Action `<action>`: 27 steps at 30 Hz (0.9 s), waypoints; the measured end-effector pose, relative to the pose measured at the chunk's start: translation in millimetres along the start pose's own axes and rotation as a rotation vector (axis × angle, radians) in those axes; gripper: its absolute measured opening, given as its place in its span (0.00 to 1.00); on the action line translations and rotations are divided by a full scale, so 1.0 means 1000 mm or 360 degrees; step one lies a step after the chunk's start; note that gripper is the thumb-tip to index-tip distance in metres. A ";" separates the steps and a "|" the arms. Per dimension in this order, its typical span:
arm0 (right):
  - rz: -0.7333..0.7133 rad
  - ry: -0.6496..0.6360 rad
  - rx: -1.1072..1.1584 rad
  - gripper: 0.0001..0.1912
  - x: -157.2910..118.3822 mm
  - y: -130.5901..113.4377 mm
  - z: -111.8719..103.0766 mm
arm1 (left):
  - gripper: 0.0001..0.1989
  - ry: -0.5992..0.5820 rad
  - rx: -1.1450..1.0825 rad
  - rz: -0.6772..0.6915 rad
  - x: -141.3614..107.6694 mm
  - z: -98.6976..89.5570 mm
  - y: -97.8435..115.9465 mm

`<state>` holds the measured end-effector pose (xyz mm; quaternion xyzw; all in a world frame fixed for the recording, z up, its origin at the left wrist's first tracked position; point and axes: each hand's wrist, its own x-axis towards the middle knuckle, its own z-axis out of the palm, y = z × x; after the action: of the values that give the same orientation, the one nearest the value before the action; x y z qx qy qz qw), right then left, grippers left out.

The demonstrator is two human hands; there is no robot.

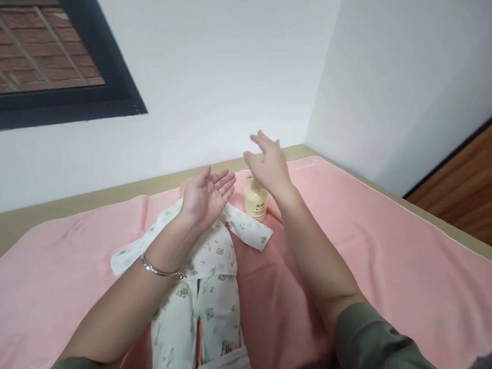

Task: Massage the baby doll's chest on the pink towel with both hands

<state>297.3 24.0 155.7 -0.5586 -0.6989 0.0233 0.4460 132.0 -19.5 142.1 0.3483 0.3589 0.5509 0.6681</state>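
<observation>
1. The pale yellow bottle (255,203), with dark print low on its front, stands upright toward the far side of the pink cloth (353,223), right of the printed top.
2. The right hand (268,164) is above the bottle and partly covers its upper end; its fingers are spread and slightly bent, gripping nothing. From this angle, I can't quite tell whether the hand touches the bottle's top.
3. The left hand (209,197) is left of the bottle, over the printed top, palm up and fingers extended, its grasp released. A silver bracelet (160,272) circles that wrist.
4. The white printed top (216,256) lies with its right sleeve running just nearer than the bottle; the matching trousers (219,311) lie on the near side.
5. Beyond the cloth, a tan edge (120,194) meets the white wall (225,71). A dark-framed window (115,95) is far left, and wood-grained brown panelling (466,191) is on the right.
</observation>
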 end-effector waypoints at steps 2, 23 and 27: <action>-0.0009 -0.0148 -0.0213 0.31 -0.003 -0.005 0.008 | 0.30 0.0003 -0.0076 -0.0093 0.007 0.016 -0.003; -0.0031 -0.0251 -0.0887 0.25 -0.012 -0.001 0.070 | 0.29 0.0224 -0.0128 -0.0170 -0.036 -0.057 0.050; -0.0022 -0.0483 -0.0969 0.23 0.002 0.002 0.071 | 0.27 0.0196 -0.0135 -0.0037 -0.046 -0.074 0.063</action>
<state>252.5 59.6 113.0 -0.6516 -0.7360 -0.1065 0.1497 31.2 -50.3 163.4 0.2811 0.3797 0.5782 0.6652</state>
